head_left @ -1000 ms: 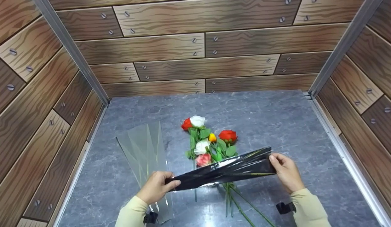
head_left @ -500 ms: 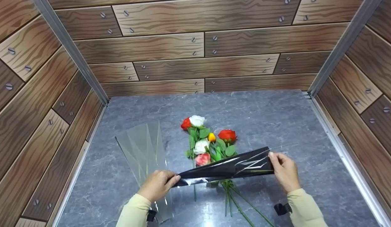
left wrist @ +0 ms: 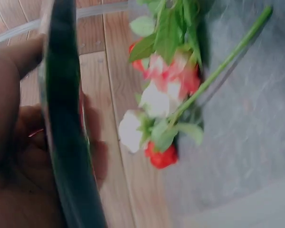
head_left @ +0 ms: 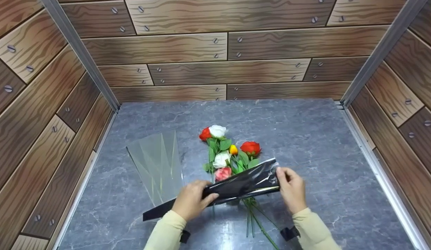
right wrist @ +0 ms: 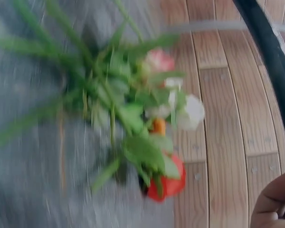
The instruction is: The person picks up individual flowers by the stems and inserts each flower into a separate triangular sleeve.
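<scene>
A folded, glossy black plastic bouquet sleeve (head_left: pixel 248 182) is held slanting across the front of the table, its right end higher. My left hand (head_left: pixel 191 200) grips it partway along, thumb on the near face, and a narrow black tail sticks out to the left. At the wide right end, my right hand (head_left: pixel 292 189) pinches the edge between thumb and fingers. Beneath and behind the sleeve lie artificial flowers: a red rose (head_left: pixel 250 148), white roses (head_left: pixel 218 131), a pink rose (head_left: pixel 223 173) and an orange-yellow bud (head_left: pixel 233 149). The sleeve hides part of their stems.
To the left lies a flat, see-through sleeve (head_left: pixel 159 166), its lower end overlapped by the black tail and left arm. Green stems (head_left: pixel 251 215) reach toward the near edge. Wood-patterned walls (head_left: pixel 187 48) and metal corner strips (head_left: pixel 378 170) enclose the grey marbled table (head_left: pixel 298 128).
My left hand has slid inward along the black sleeve from its left end, leaving a tail behind it. My right hand has come left with the other end. The flowers stay put.
</scene>
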A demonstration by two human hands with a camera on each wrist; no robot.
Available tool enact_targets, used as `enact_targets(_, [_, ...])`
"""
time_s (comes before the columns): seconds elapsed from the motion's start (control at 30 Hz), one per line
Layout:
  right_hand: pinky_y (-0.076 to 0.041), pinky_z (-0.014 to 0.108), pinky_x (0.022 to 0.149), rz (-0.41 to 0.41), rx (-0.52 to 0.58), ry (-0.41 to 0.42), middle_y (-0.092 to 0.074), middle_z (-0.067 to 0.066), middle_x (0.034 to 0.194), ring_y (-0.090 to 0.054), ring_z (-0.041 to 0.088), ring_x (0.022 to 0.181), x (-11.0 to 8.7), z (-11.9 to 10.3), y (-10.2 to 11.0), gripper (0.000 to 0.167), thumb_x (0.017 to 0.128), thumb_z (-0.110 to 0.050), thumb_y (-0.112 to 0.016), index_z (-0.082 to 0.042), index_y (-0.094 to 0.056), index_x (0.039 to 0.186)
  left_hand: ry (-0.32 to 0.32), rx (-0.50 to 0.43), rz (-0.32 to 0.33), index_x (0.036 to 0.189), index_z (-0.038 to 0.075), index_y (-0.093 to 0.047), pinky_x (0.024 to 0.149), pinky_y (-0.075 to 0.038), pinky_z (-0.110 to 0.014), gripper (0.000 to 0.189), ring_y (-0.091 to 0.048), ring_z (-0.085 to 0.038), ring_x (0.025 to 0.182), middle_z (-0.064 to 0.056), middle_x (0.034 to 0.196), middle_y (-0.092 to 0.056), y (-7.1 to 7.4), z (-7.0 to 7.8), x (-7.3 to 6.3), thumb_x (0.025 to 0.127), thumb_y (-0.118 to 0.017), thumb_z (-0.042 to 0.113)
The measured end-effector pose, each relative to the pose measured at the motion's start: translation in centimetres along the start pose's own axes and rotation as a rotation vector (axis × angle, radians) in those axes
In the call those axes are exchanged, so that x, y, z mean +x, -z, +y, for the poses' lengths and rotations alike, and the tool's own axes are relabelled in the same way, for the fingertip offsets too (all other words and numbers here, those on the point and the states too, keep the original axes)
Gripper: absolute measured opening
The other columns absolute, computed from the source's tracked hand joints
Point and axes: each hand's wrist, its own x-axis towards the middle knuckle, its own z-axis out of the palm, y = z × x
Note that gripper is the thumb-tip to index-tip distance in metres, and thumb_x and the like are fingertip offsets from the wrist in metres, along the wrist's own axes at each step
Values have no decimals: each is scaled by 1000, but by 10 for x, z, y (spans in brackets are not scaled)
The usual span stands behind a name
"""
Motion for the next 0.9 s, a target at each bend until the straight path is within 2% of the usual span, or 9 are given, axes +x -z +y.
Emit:
enact_targets(0.13, [-48, 26, 60, -67, 132, -128, -62, 11, 78, -56, 16, 68, 0, -1, -7, 32, 98, -24, -56, 7, -64, 92, -46, -16, 67, 98, 8, -70, 75, -53, -35, 30, -66, -18, 83, -2, 91, -69, -4, -8, -3, 92, -63, 37])
enact_targets(0.23, [-50, 27, 65, -163, 246, -229, -64, 10, 82, -60, 16, 71, 3, -1, -7, 36, 99, -28, -55, 7, -64, 98, -72, -44, 92, 95, 9, -71, 72, -53, -33, 27, -65, -15, 80, 0, 87, -68, -2, -14, -5, 94, -61, 35])
enact_targets(0.37, [-48, 26, 62, -255, 399, -339, -62, 9, 81, -58, 16, 68, 10, 2, -4, 31, 98, -26, -56, 4, -64, 102, -95, -77, 105, 92, 12, -71, 70, -52, -31, 29, -64, -12, 77, 3, 85, -67, 2, -19, -5, 97, -56, 36])
enact_targets(0.43, [-44, 24, 59, -268, 425, -376, -59, 8, 78, -53, 14, 65, 15, 6, -4, 25, 98, -23, -57, 1, -63, 99, -94, -94, 126, 92, 13, -72, 69, -52, -31, 29, -63, -11, 77, 4, 84, -66, 3, -22, -5, 98, -55, 36])
enact_targets(0.53, [-41, 23, 56, -283, 324, -390, -55, 6, 77, -49, 13, 63, 21, 13, -6, 19, 97, -17, -59, 2, -62, 96, -72, -120, 176, 89, 13, -71, 68, -51, -30, 29, -62, -10, 75, 5, 83, -65, 4, -24, -5, 99, -54, 33])
enact_targets(0.63, [-43, 25, 56, -328, 109, -348, -58, 6, 80, -52, 16, 65, 25, 21, -14, 19, 95, -12, -60, 6, -63, 100, -39, -125, 233, 85, 14, -70, 67, -51, -30, 27, -61, -9, 73, 6, 80, -65, 4, -26, -4, 99, -55, 31])
enact_targets(0.77, [-48, 29, 62, -381, -176, -197, -66, 8, 83, -57, 17, 69, 27, 27, -30, 19, 91, -9, -64, 7, -67, 100, -4, -92, 284, 83, 15, -68, 65, -49, -30, 25, -59, -9, 71, 6, 78, -63, 1, -29, -4, 98, -56, 31])
enact_targets(0.83, [-50, 32, 68, -385, -299, -115, -68, 6, 80, -58, 15, 68, 27, 29, -38, 15, 88, -10, -67, 2, -71, 94, 4, -76, 303, 80, 16, -67, 63, -48, -30, 25, -57, -9, 68, 7, 75, -61, 0, -30, -4, 97, -57, 31])
enact_targets(0.9, [-50, 35, 71, -385, -411, -68, -68, 3, 73, -59, 12, 61, 26, 32, -44, 12, 87, -13, -69, -3, -74, 89, 7, -65, 317, 76, 17, -64, 59, -45, -28, 26, -53, -9, 63, 8, 70, -56, -1, -31, -5, 97, -58, 31])
